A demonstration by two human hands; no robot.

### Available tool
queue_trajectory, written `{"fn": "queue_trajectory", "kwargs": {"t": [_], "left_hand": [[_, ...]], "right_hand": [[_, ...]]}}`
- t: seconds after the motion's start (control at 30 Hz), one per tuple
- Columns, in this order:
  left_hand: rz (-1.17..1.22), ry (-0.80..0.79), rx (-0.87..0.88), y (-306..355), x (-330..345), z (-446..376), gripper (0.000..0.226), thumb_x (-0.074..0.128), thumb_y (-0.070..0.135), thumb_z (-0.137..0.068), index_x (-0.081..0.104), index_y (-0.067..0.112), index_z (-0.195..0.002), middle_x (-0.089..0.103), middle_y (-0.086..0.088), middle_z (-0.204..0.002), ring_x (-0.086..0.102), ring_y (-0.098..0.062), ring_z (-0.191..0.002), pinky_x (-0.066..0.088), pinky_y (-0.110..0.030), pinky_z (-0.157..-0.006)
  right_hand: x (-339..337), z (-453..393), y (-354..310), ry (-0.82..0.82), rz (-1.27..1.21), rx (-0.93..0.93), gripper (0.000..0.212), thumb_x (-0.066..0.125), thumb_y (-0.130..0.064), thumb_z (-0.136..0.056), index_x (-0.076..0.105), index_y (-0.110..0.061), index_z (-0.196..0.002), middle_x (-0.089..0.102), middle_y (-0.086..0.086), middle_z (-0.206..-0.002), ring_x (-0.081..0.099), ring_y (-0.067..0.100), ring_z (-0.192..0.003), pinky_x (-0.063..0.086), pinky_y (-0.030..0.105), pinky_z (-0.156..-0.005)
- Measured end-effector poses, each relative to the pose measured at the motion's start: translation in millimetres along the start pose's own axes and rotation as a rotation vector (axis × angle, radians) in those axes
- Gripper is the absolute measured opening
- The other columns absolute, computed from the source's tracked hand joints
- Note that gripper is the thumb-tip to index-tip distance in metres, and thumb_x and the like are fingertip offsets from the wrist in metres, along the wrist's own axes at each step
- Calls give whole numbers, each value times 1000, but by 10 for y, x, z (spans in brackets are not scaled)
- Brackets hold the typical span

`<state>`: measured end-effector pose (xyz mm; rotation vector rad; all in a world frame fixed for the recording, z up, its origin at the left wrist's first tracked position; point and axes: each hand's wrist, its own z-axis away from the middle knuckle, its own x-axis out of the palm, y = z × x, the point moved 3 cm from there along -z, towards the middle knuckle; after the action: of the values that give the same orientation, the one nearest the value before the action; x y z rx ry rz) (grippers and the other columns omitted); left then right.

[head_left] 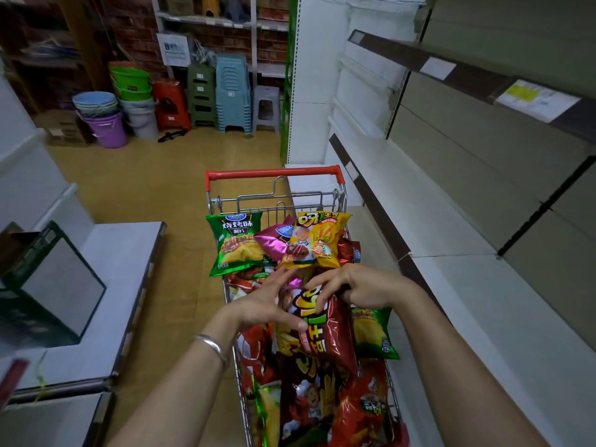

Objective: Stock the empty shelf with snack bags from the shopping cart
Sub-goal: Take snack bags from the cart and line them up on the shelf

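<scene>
Bags fill the cart (335, 175) in the head view, heaped above the wire rim. Both hands are over the heap on one red bag (325, 330) that sits raised above the others. The right hand (364, 290) has its fingers curled over the bag's top edge and seems to pinch it; the left hand (267, 304) lies against the bag's left side with fingers spread and fairly straight, the thumb pressed on its face.

The bag looks puffed with air, so likely light and soft, with a slick foil skin and brittle contents. The crimped top seam or the two side edges are probably the best places to take hold; squeezing the middle could crush what is inside.

Counted where clearly seen: two green bags (237, 241), one yellow bag (317, 240), one pink bag (274, 240), and at least four red ones; more are buried, and the full number cannot be told. The shelf (451, 221) stands bare just right of the cart.
</scene>
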<state>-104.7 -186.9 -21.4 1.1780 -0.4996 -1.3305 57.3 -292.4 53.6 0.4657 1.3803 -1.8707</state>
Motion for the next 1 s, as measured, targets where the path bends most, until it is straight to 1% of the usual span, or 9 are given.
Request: {"fn": "queue_trajectory", "kwargs": {"t": [0.07,0.23,0.33,0.4,0.47,0.57,0.67,0.8,1.0], "left_hand": [[-117,-65,13,68,-38,21,123,91,38,-64,8,42,-156,0,14,-164,4,-13,-151,19,-42,-123],[-247,-110,-106,40,-51,32,120,92,39,-62,21,19,-157,33,-4,-156,52,-27,-130,52,-42,-98],[-154,-47,-112,-172,-125,97,119,92,63,-41,46,19,-142,55,3,-143,54,-17,-128,44,-39,-109],[-3,0,-98,-300,-227,193,97,95,56,-37,59,25,-121,71,8,-118,66,-13,-111,50,-39,-103],[55,43,-110,-398,-329,303,83,97,42,-45,59,23,-116,73,9,-111,67,-11,-106,50,-37,-102],[83,56,-108,-445,-366,416,68,94,26,-59,58,22,-116,72,10,-111,67,-9,-105,51,-33,-101],[234,118,-113,-492,-359,492,71,96,28,-51,63,17,-114,76,2,-104,72,-17,-99,56,-39,-94],[351,207,-109,-572,-421,565,72,94,32,-58,60,17,-119,75,-2,-108,71,-23,-102,53,-46,-98],[469,227,-80,-652,-511,666,82,92,36,-56,57,13,-127,74,-7,-111,71,-26,-103,56,-44,-94]], "right_hand": [[27,-80,-93,-21,33,-9,73,36,23,-76,76,-36,-91,52,-16,-145,36,3,-138,42,28,-107],[146,-285,-182,58,-2,-5,55,44,20,-77,70,-29,-73,60,-8,-136,47,5,-129,41,28,-104],[219,-345,-19,312,-363,54,52,49,19,-84,62,-30,-97,56,-5,-133,53,10,-126,50,38,-102],[344,-384,184,373,-398,176,55,50,18,-85,54,-26,-118,53,-8,-127,54,13,-126,56,38,-94],[544,-429,347,245,-155,295,66,56,12,-86,43,-25,-139,48,-3,-140,47,14,-131,55,30,-93],[862,-535,515,-23,210,449,85,69,-11,-87,21,-28,-155,27,3,-158,28,27,-145,31,43,-117],[1146,-658,438,-225,495,494,104,79,-34,-80,10,-28,-157,7,7,-165,1,35,-151,11,51,-123],[1238,-734,338,-115,450,467,99,84,-23,-76,23,-32,-154,17,11,-158,4,46,-146,16,55,-119],[1152,-781,339,-39,264,495,79,80,-40,-79,43,-26,-147,20,13,-155,14,41,-146,20,52,-120]]}}
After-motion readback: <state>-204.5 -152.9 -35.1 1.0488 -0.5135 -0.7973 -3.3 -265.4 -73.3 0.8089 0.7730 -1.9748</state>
